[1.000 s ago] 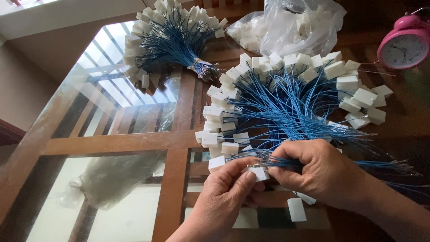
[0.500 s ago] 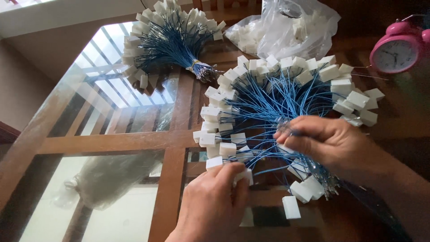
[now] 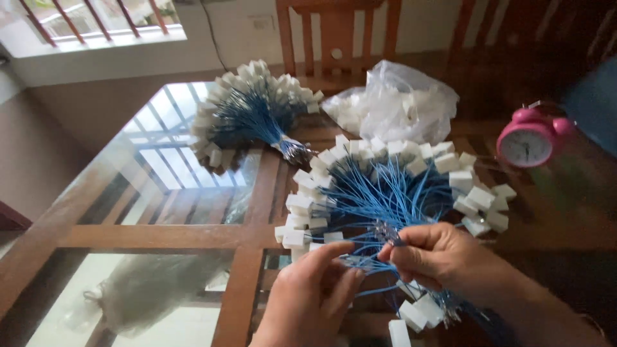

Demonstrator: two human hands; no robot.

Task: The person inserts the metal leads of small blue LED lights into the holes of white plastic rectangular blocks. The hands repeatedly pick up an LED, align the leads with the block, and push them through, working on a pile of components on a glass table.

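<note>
- Pinching the gathered stems, the right hand is closed on the loose fan of blue wires with white block-shaped plastic tags, at the point where the wires converge.
- The left hand reaches in with its fingers extended and parted, touching the lowest wires and tags but clamped on nothing.
- This fan lies on the wood-framed glass-topped table, near its middle, with the tags spread outward in an arc.
- To do this step well (a judgement), the right-hand pinch should sit firmly at the convergence while the left hand sweeps stray tags in, so no wire slips loose.
- A second, already tied fan of blue wires rests farther back, beside a clear plastic bag of white tags.
- A pink round alarm clock stands to the right.
</note>
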